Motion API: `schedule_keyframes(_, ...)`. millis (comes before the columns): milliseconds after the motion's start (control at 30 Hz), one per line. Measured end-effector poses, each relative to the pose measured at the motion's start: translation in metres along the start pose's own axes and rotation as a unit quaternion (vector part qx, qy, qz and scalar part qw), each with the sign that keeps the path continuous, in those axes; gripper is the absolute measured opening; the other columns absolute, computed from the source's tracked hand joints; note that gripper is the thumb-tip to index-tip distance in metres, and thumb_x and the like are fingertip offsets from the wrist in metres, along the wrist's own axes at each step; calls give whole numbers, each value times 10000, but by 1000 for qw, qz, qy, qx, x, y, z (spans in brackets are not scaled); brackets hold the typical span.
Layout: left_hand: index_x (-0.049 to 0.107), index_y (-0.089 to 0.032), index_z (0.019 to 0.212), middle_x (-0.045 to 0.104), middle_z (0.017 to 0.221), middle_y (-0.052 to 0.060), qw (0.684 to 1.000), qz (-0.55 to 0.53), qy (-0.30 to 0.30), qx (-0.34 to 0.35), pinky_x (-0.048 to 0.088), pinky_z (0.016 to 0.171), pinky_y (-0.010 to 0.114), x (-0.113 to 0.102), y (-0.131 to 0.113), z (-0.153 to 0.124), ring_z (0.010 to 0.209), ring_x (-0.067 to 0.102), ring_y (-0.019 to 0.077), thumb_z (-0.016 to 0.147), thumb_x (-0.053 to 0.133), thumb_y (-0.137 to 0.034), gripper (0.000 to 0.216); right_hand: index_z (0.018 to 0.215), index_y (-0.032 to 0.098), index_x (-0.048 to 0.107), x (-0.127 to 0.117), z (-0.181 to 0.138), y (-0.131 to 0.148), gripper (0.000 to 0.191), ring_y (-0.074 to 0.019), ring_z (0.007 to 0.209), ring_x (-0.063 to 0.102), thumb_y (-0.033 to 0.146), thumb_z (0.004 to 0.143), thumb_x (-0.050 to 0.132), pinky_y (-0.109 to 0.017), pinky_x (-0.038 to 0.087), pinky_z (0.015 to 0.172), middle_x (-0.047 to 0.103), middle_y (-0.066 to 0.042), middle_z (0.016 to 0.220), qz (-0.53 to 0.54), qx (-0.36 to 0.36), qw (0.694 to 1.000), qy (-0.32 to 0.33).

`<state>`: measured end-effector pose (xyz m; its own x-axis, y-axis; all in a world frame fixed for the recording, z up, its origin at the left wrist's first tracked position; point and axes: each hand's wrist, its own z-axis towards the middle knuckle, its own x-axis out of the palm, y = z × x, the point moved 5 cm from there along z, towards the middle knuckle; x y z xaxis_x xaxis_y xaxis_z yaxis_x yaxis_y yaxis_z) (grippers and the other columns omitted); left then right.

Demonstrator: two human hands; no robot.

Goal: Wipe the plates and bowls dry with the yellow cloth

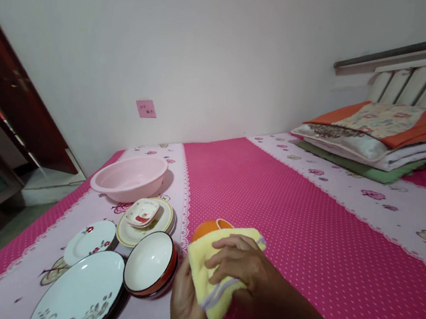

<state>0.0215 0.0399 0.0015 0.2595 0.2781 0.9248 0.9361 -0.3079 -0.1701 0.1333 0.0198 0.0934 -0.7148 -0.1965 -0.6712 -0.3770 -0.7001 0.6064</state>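
In the head view an orange cup is mostly covered by a yellow cloth with a lilac stripe; a small loop, seemingly its handle, shows at the top. My left hand is closed around the cup's lower side, partly behind the cloth. Over the cloth lies my right hand, its fingers curled and pressing the fabric against the cup. Just left of my hands sits a red-brown bowl with a white inside, stacked on another.
A large plate stack, a floral plate and yellow-rimmed plates holding a small dish stand left. Behind them is a pink basin. Folded bedding lies at the back right on the pink bedspread.
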Motion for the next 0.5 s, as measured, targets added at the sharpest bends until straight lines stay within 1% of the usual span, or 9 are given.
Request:
schedule_keyframes(67,667,-87,1322,789,862,123,1000,0,4,12,562,1012,421,-5,-6,2,965,758,235,1052,399,-295,435,885,277,766,-1,-4,3,430,-228,1216,607,-24,702,520,-429,408,1101,797,24,1032,4,1,1000,14)
schedule_keyframes(100,669,-100,1334,806,927,136,1000,-1,8,28,532,1060,433,-7,-10,3,1021,754,241,1060,389,-300,440,865,279,764,-1,-7,3,396,-227,1168,623,-12,741,526,-416,430,1069,793,20,980,7,6,1000,14)
schedule_keyframes(167,651,-152,1384,815,1061,133,997,-3,22,74,476,1129,445,-12,-20,7,1100,742,234,1071,370,-282,440,849,272,762,-4,-13,0,313,-224,1065,643,55,844,536,-391,471,991,773,0,937,11,21,1000,-3)
schedule_keyframes(233,609,-206,1441,804,1138,114,990,-6,47,130,456,1150,439,-17,-32,9,1140,732,216,1080,335,-251,455,839,257,753,-7,-18,-4,259,-214,969,650,137,910,535,-366,492,914,753,-17,920,21,39,999,-24)
schedule_keyframes(267,590,-221,1460,797,1162,108,986,-9,65,155,466,1141,418,-19,-39,10,1145,731,204,1086,312,-245,467,810,247,743,-9,-20,-7,251,-210,934,653,154,911,534,-351,495,880,747,-20,898,29,54,998,-26)
schedule_keyframes(333,574,-225,1474,777,1205,109,976,-12,115,183,495,1106,360,-21,-50,10,1155,726,181,1097,254,-246,495,732,228,721,-10,-20,-18,239,-208,886,665,138,854,535,-323,493,818,744,-25,840,40,102,994,-18)
schedule_keyframes(400,578,-211,1468,760,1232,118,968,-8,179,176,515,1071,307,-20,-55,8,1167,719,167,1102,195,-248,531,731,213,724,-14,-20,-35,224,-216,848,673,125,788,526,-314,484,764,750,-39,829,23,177,983,-38)
schedule_keyframes(467,571,-196,1471,740,1263,131,961,9,236,143,510,1074,302,-18,-54,5,1202,699,171,1101,160,-245,555,849,193,746,-21,-20,-56,232,-232,821,671,168,787,524,-324,474,719,758,-68,877,5,244,964,-109)
schedule_keyframes(500,567,-194,1474,730,1281,136,960,19,252,124,500,1091,322,-18,-50,5,1225,687,180,1100,154,-248,560,937,182,747,-23,-20,-65,251,-242,822,674,210,808,533,-331,476,706,762,-83,915,23,268,953,-143)
